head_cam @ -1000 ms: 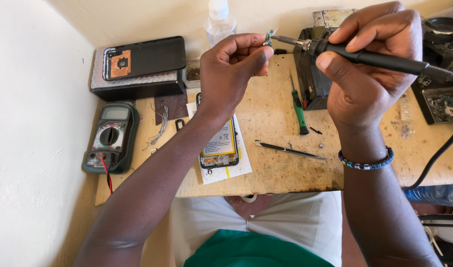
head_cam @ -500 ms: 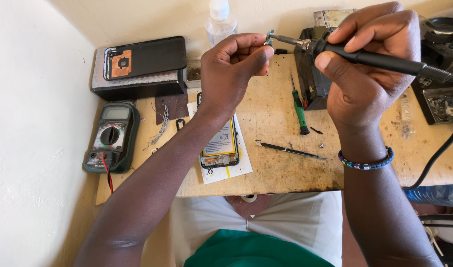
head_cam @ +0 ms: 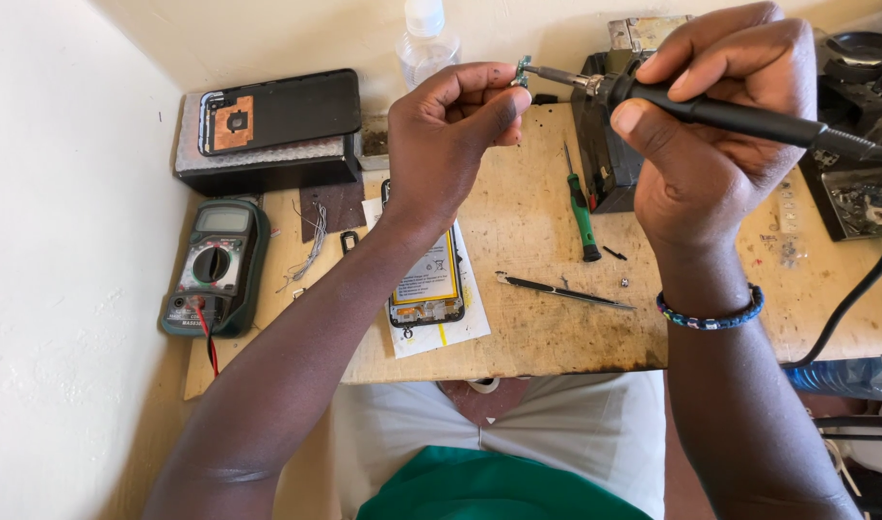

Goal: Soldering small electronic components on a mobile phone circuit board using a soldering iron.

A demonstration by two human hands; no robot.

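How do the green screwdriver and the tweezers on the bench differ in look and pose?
The green screwdriver has a thick green handle with a black tip end and lies nearly upright in the view, close to the black block. The tweezers are thin, dark and all metal, and lie almost crosswise nearer the person. Both rest flat on the wooden board, and neither hand touches them.

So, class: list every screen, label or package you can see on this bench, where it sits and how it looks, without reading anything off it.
Multimeter: left on the wooden table, dark green, grey rectangular screen above a round dial.
Opened phone: under the left hand, its battery label white, yellow and blue.
Clear plastic bottle: back edge, white cap, no label visible.
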